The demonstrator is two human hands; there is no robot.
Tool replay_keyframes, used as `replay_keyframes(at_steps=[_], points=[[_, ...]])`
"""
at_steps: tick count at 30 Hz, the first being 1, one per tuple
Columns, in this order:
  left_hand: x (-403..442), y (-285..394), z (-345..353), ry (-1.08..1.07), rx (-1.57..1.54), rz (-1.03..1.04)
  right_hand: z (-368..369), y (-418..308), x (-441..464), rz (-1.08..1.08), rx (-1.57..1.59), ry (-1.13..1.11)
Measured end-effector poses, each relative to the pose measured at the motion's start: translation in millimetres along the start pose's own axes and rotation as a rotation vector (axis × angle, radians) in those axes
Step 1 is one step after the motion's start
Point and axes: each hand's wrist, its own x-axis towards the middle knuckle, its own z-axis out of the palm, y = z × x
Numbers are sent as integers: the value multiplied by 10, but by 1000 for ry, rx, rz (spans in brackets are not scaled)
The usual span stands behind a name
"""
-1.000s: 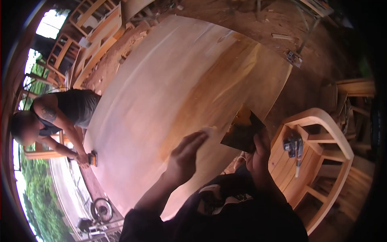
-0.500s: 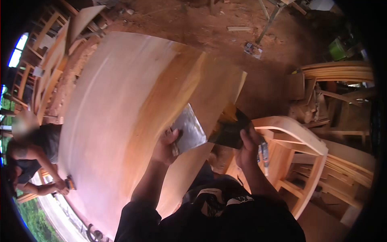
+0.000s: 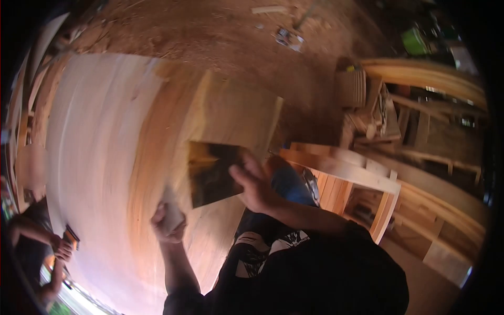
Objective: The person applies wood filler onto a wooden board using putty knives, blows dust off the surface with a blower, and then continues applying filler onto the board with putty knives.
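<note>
My right hand [image 3: 256,181] grips the edge of a dark, shiny square scraper plate [image 3: 214,176], with a yellow-orange patch at its upper left. Lower and to the left, my left hand [image 3: 163,226] is closed around a pale grey flat scraper plate [image 3: 173,216], blurred and tilted nearly edge-on. Both hands are above a large wooden panel [image 3: 100,157] with pale and orange-brown bands of grain. The two plates are apart from each other.
At the left edge another person's hands [image 3: 62,248] hold a small orange-and-black tool [image 3: 71,237] on the panel's edge. A wooden frame [image 3: 336,165] stands close on my right. Stacked boards [image 3: 420,73] lie beyond it, and scraps [image 3: 289,39] litter the earth floor.
The view has shifted to the right. My left hand has moved down and turned its plate nearly edge-on. The right hand's plate is now left of that hand, above my left hand.
</note>
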Motion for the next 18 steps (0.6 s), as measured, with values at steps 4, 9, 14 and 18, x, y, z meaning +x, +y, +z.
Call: replay_keyframes(at_steps=[4, 9, 14, 18], points=[[-612, 236, 343, 37, 93, 158, -105, -49, -527, 83, 100, -178], [-305, 333, 1065, 22, 244, 250, -762, -630, 5, 50, 84, 127], [857, -715, 2215, 177, 502, 175, -2323, -1756, 742, -201, 311, 222], [2221, -1925, 3383, 288, 618, 133, -3492, -2453, 1652, -338, 312, 319]])
